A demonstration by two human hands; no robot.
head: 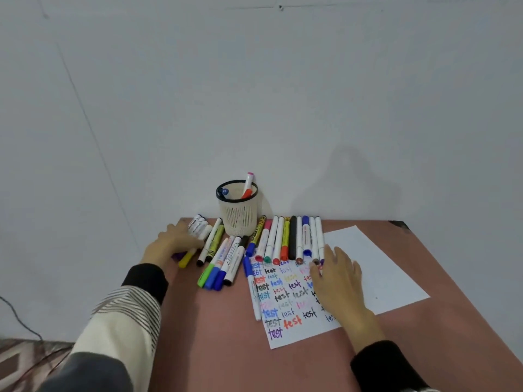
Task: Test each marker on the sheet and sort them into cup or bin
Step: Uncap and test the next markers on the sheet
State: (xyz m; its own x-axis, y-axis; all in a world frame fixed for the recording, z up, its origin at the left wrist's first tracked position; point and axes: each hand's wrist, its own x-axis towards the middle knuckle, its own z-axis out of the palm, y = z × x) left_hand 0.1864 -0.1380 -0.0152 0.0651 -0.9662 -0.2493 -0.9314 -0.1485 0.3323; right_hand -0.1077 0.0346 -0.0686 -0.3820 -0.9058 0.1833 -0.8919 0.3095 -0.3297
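Observation:
A cream mesh cup point(239, 219) with a black rim stands at the back of the table and holds an orange-capped marker point(247, 185) and a blue-capped one point(225, 191). A white sheet point(285, 333) covered with coloured "test" words lies in front. Above it is a row of several markers point(291, 236). Another group of markers point(223, 264) lies left of the sheet. My left hand point(172, 244) rests on a pile of markers point(199, 226) at the far left, over a yellow marker point(186, 259). My right hand point(336, 278) lies flat on the sheet, its fingertips at the row's right end.
A blank white sheet point(376, 267) lies to the right, partly under the written one. A blue-capped marker point(252, 290) lies along the written sheet's left edge. The brown table point(212, 349) stands against a white wall. No bin is in view.

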